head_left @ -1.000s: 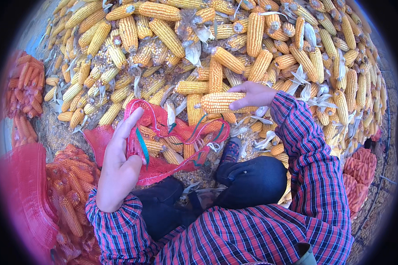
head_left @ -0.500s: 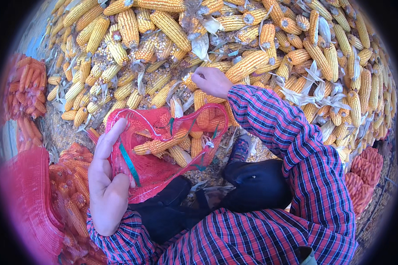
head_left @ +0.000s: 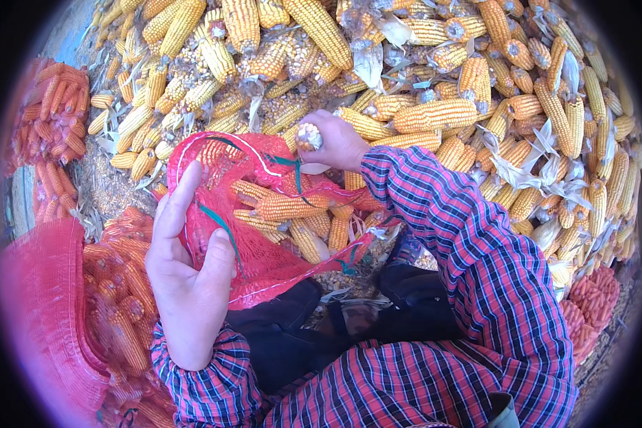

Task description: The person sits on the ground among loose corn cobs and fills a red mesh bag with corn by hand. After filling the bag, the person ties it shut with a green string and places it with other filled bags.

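Observation:
In front of me a red mesh bag (head_left: 242, 225) lies with its mouth spread wide, its rim edged with white thread and a green tie. Several yellow corn cobs (head_left: 292, 207) rest inside it. My left hand (head_left: 189, 278) is against the bag's left side, with the thumb and a long finger stretched apart; its other fingers are partly hidden. At the far rim my right hand (head_left: 339, 143) is closed around a corn cob (head_left: 309, 137), whose pale butt end points to the left.
A large heap of husked cobs (head_left: 435, 114) fills the far side and right. Filled red mesh bags (head_left: 57, 107) stand at left, with more cob-filled mesh (head_left: 125, 299) beside my left arm. Folded red netting (head_left: 46, 314) hangs at the left edge. Another filled bag (head_left: 592, 299) sits at right.
My right hand, which was over the heap, has come nearer to the bag's rim, and a cob now shows in its grip. The view has shifted slightly; my left hand's thumb stands farther out.

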